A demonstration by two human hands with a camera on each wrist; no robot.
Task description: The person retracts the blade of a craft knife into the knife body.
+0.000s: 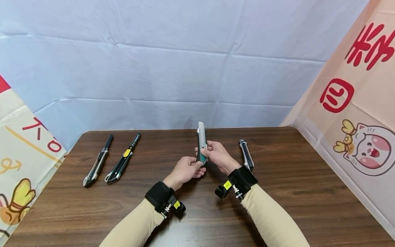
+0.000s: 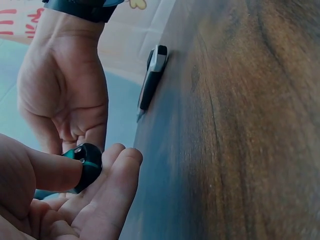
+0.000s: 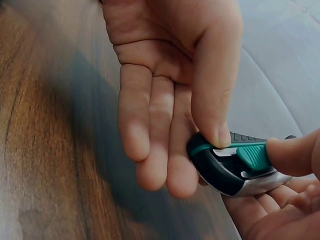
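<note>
Apparently a makeshift staged booth, walled behind with creased pale-blue sheeting (image 1: 172,72), flanked by cartoon-printed hangings (image 1: 358,116), furnished with a dark wood-grain tabletop (image 1: 302,185).

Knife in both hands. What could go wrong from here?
The right hand has its thumb on the green slider; a slip could push the blade out. Can't tell if it's out already.
The held knife is up off the table, gripped with the left hand too; it might drop.
The right wrist strap sits close to the rightmost knife; moving that arm might knock it.
</note>
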